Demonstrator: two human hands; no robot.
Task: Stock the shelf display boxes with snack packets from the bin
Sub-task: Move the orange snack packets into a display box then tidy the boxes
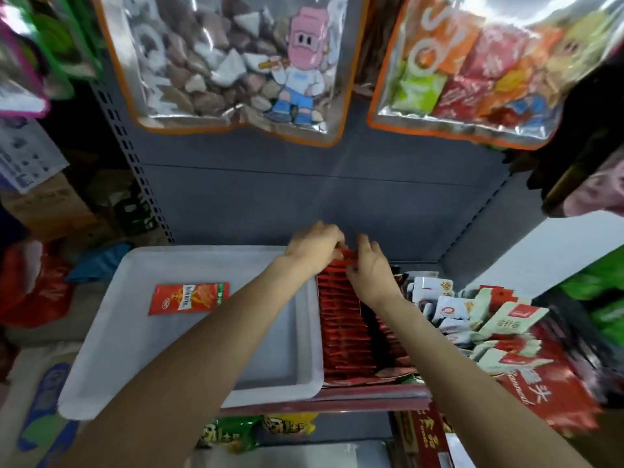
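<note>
A white plastic bin sits on the shelf at the left, holding one red snack packet lying flat. Right of it stands a display box packed with a row of upright red packets. Both hands reach to the far end of that row. My left hand and my right hand pinch red packets between them at the back of the box, fingers closed on them.
Another display box with white and green packets stands to the right, beside a red carton. Big clear snack bags hang overhead against the grey shelf back. Green and yellow packets lie on the shelf below.
</note>
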